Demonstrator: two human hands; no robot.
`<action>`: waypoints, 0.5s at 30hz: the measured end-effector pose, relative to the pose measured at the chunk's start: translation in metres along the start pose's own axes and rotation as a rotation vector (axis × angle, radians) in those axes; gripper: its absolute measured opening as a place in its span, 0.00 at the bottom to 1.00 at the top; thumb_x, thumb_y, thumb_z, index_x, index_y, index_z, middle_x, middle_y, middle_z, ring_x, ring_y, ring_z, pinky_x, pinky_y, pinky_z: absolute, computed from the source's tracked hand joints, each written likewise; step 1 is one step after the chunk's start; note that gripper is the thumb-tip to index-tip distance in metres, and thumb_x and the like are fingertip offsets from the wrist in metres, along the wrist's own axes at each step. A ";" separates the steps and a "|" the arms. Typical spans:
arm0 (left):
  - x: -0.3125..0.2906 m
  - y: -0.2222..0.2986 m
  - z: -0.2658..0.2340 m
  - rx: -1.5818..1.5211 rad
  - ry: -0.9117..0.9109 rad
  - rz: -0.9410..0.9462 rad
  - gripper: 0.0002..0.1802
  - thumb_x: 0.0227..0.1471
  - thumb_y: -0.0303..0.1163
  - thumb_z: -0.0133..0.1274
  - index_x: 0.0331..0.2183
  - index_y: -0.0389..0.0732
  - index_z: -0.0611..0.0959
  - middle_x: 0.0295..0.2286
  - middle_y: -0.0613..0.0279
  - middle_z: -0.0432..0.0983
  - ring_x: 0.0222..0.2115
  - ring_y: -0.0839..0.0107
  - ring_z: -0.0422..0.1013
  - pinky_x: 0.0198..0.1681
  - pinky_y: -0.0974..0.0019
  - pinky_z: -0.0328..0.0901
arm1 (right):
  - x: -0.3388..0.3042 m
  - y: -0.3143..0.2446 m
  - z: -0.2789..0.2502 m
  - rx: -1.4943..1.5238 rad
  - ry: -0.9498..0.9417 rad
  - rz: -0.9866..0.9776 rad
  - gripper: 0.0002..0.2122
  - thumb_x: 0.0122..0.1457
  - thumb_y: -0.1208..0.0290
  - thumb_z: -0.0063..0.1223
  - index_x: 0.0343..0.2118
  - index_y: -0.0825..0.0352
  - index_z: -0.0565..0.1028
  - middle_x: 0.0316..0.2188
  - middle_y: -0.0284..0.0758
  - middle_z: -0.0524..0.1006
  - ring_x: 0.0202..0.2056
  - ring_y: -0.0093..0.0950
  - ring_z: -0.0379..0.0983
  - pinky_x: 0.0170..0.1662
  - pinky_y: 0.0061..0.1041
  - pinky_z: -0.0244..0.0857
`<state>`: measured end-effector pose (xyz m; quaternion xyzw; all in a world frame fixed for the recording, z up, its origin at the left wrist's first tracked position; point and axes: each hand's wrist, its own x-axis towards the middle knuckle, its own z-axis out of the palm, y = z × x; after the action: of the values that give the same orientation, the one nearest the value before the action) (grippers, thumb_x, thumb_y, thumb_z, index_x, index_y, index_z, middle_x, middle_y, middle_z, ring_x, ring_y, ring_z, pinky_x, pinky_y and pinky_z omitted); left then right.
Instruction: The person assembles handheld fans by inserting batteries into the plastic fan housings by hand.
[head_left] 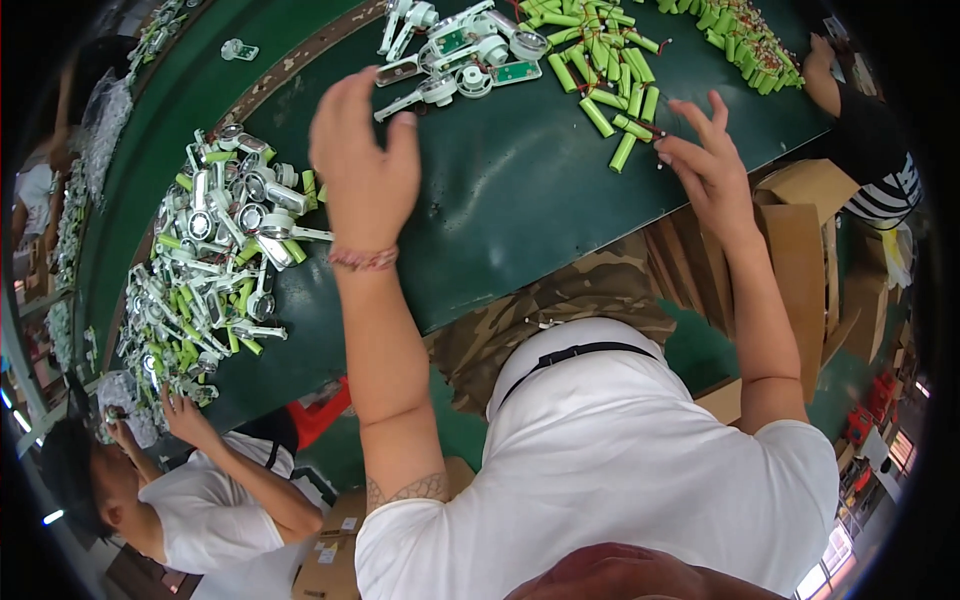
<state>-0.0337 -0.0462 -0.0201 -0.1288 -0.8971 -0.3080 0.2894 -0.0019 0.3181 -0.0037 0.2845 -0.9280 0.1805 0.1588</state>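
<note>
My left hand is over the green work table, thumb apart from the fingers, with nothing visible in it. Just beyond its fingertips lies a loose group of white handheld-fan halves, some showing green circuit boards. My right hand is at the near edge of a heap of green cylindrical batteries. Its thumb and forefinger come together at the wire end of one green battery, while the other fingers stay raised. The exact contact is small and hard to see.
At the left lies a large pile of fan parts and batteries, where a co-worker handles pieces. More wired batteries lie at the far right near another person's arm. Cardboard boxes stand beside the table. A raised rim runs behind.
</note>
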 end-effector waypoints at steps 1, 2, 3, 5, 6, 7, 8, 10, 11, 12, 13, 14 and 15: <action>-0.002 0.001 0.011 0.020 -0.035 0.013 0.26 0.47 0.31 0.55 0.50 0.40 0.73 0.46 0.52 0.70 0.48 0.50 0.65 0.53 0.52 0.57 | 0.002 0.005 0.003 0.044 0.044 -0.022 0.18 0.42 0.91 0.46 0.35 0.65 0.75 0.51 0.40 0.67 0.48 0.47 0.65 0.63 0.47 0.47; 0.001 0.005 0.018 0.011 -0.070 0.006 0.26 0.47 0.31 0.55 0.50 0.41 0.73 0.46 0.52 0.69 0.49 0.51 0.64 0.53 0.52 0.57 | 0.006 0.002 0.003 0.043 0.046 -0.021 0.18 0.42 0.91 0.46 0.35 0.65 0.75 0.51 0.40 0.67 0.48 0.47 0.65 0.63 0.47 0.47; 0.002 0.008 0.024 0.000 -0.106 -0.002 0.27 0.47 0.32 0.55 0.51 0.42 0.72 0.47 0.52 0.69 0.49 0.51 0.64 0.53 0.51 0.57 | 0.012 -0.004 0.003 0.076 0.019 -0.022 0.18 0.42 0.91 0.45 0.36 0.65 0.75 0.50 0.40 0.68 0.49 0.49 0.65 0.63 0.47 0.47; 0.000 0.013 0.033 -0.010 -0.104 0.004 0.27 0.47 0.34 0.56 0.51 0.47 0.73 0.46 0.53 0.70 0.48 0.52 0.64 0.50 0.51 0.58 | 0.017 -0.008 0.002 0.093 -0.013 -0.014 0.19 0.42 0.92 0.45 0.37 0.65 0.75 0.50 0.40 0.68 0.50 0.51 0.64 0.63 0.46 0.47; -0.003 0.013 0.034 0.079 -0.156 -0.004 0.25 0.47 0.34 0.56 0.50 0.49 0.74 0.45 0.54 0.70 0.47 0.53 0.64 0.49 0.51 0.59 | 0.016 -0.006 0.001 0.098 -0.001 -0.027 0.19 0.42 0.92 0.44 0.37 0.65 0.74 0.50 0.40 0.68 0.51 0.52 0.63 0.63 0.47 0.46; -0.005 0.014 0.035 0.168 -0.207 -0.011 0.24 0.47 0.35 0.57 0.49 0.51 0.76 0.44 0.56 0.71 0.46 0.53 0.65 0.48 0.52 0.60 | 0.014 -0.002 -0.001 0.103 0.009 -0.040 0.20 0.42 0.92 0.44 0.37 0.65 0.74 0.50 0.41 0.68 0.51 0.54 0.61 0.63 0.47 0.46; -0.005 0.013 0.036 0.191 -0.212 -0.017 0.21 0.46 0.37 0.58 0.46 0.52 0.79 0.42 0.60 0.73 0.43 0.55 0.66 0.45 0.52 0.61 | 0.009 0.007 -0.005 0.084 0.005 -0.037 0.21 0.42 0.92 0.44 0.38 0.64 0.74 0.51 0.42 0.67 0.54 0.55 0.59 0.63 0.47 0.45; -0.004 0.012 0.030 0.184 -0.223 -0.010 0.18 0.45 0.37 0.59 0.42 0.50 0.81 0.38 0.61 0.75 0.39 0.56 0.68 0.42 0.54 0.62 | 0.002 0.011 -0.011 0.056 -0.027 -0.017 0.21 0.41 0.92 0.44 0.39 0.63 0.74 0.52 0.42 0.66 0.54 0.56 0.58 0.63 0.48 0.46; -0.003 0.012 0.026 0.199 -0.245 -0.027 0.18 0.45 0.37 0.60 0.41 0.50 0.81 0.37 0.62 0.75 0.38 0.56 0.69 0.40 0.55 0.63 | 0.003 0.010 -0.011 0.048 -0.051 -0.022 0.22 0.41 0.92 0.44 0.39 0.62 0.74 0.52 0.42 0.66 0.54 0.56 0.57 0.62 0.48 0.46; -0.003 0.012 0.024 0.204 -0.237 -0.007 0.17 0.44 0.37 0.61 0.40 0.48 0.82 0.35 0.63 0.76 0.34 0.58 0.69 0.38 0.58 0.64 | 0.003 0.005 -0.011 0.059 -0.068 -0.014 0.18 0.44 0.90 0.49 0.37 0.61 0.75 0.53 0.41 0.66 0.56 0.56 0.57 0.62 0.47 0.47; -0.002 0.015 0.023 0.197 -0.237 -0.003 0.17 0.44 0.37 0.61 0.40 0.48 0.82 0.35 0.63 0.76 0.34 0.58 0.69 0.38 0.58 0.64 | 0.002 0.004 -0.010 0.052 -0.069 -0.010 0.18 0.44 0.90 0.49 0.37 0.61 0.75 0.53 0.41 0.66 0.56 0.56 0.57 0.62 0.47 0.47; -0.001 0.017 0.020 0.162 -0.266 -0.066 0.17 0.44 0.37 0.61 0.40 0.47 0.82 0.35 0.63 0.76 0.33 0.58 0.69 0.37 0.58 0.65 | 0.000 0.003 -0.007 0.013 -0.119 0.010 0.15 0.46 0.87 0.52 0.36 0.60 0.75 0.53 0.41 0.65 0.56 0.55 0.56 0.62 0.46 0.48; -0.001 0.018 0.018 0.127 -0.294 -0.128 0.17 0.44 0.37 0.61 0.40 0.46 0.82 0.35 0.63 0.77 0.31 0.59 0.69 0.36 0.58 0.65 | 0.000 0.001 -0.005 -0.024 -0.168 0.028 0.12 0.47 0.84 0.56 0.35 0.60 0.75 0.53 0.40 0.65 0.57 0.55 0.56 0.62 0.45 0.49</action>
<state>-0.0333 -0.0205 -0.0236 -0.0963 -0.9538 -0.2462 0.1424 -0.0013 0.3208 0.0004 0.2836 -0.9442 0.1468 0.0811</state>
